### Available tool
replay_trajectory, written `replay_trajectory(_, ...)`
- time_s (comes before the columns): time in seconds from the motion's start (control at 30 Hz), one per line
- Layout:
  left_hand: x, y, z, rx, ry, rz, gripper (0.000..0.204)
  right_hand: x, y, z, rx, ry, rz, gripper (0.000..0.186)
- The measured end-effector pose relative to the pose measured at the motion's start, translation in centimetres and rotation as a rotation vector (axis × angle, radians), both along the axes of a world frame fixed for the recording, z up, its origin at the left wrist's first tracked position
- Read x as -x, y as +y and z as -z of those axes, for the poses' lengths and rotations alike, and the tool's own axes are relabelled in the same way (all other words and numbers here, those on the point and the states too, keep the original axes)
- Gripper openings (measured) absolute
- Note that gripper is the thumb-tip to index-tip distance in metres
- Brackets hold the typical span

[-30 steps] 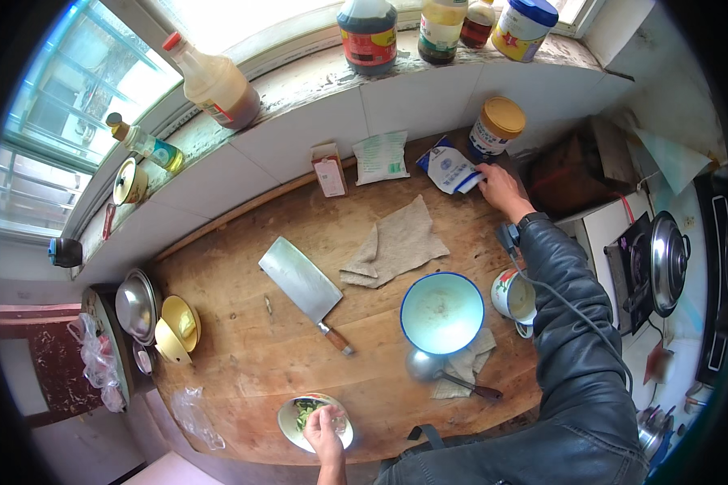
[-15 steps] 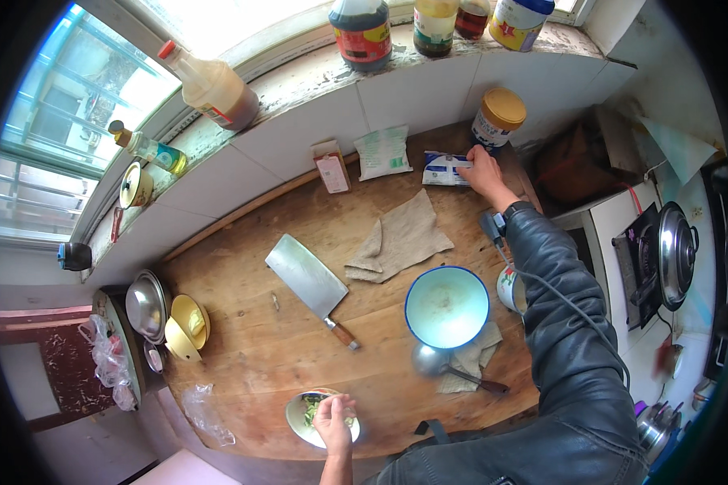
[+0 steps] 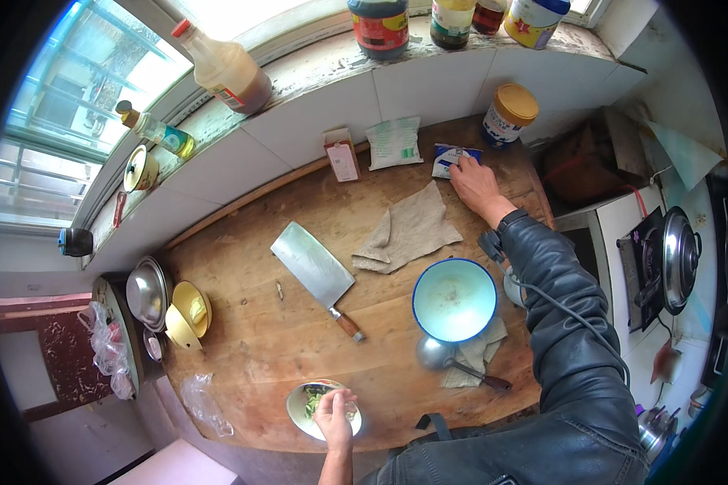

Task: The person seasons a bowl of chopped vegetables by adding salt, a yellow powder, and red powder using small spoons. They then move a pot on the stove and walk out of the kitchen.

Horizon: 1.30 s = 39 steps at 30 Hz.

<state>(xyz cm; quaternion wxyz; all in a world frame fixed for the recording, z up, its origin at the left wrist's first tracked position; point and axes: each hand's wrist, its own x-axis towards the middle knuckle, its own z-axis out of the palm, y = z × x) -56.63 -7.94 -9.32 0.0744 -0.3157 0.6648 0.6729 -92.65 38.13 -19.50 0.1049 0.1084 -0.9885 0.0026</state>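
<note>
At the far right of the table my right hand (image 3: 475, 187) has its fingers closed on the near edge of a small blue and white packet (image 3: 447, 153). A white and green packet (image 3: 395, 144) and an upright pink and white carton (image 3: 342, 158) stand left of it, against the tiles. At the near edge my left hand (image 3: 335, 414) hovers over a white bowl (image 3: 298, 416) of chopped greens (image 3: 313, 398). Its fingers are pinched together; anything between them is too small to make out.
A cleaver (image 3: 315, 267) lies mid-table beside a brown cloth (image 3: 412, 230). Nearer are a blue-rimmed enamel basin (image 3: 455, 301) and a ladle (image 3: 435, 353). Yellow bowls (image 3: 186, 323) sit at the left, a lidded tub (image 3: 508, 115) at the far right. Bottles (image 3: 378, 28) line the sill.
My right hand has shifted to the packet's near edge, and the packet has turned and moved slightly. My left hand stays over the bowl. The whole view has shifted a little.
</note>
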Motion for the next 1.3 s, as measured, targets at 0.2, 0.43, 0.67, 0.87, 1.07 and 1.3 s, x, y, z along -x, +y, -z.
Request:
replay_trajectory(0.2,-0.2,-0.3,0.1,0.011,-0.011,-0.016,0.015,1.8,-0.5,-1.4,-0.077,-0.064,0.068,0.011)
replay_trajectory(0.43,-0.8,-1.3,0.3,0.064,-0.036,-0.029,0.016,8.0,0.2,-5.6,-0.078,-0.140,0.142,0.015)
replay_trajectory(0.67,-2.0,-2.4,0.0,0.090,-0.073,-0.099,0.016,13.5,-1.4,-2.6,0.043,-0.044,0.212,0.019)
replay_trajectory(0.87,-2.7,-2.9,0.2,0.101,-0.044,-0.119,0.016,12.8,-2.0,0.1,0.306,0.161,0.297,0.024)
replay_trajectory(1.07,-2.1,-2.0,0.2,0.098,-0.052,-0.096,0.016,10.0,-3.0,0.9,0.218,0.267,0.053,0.039)
replay_trajectory(1.3,-1.6,-1.1,-0.4,0.076,-0.033,-0.054,0.015,9.8,-3.2,0.4,0.173,0.117,0.104,0.061)
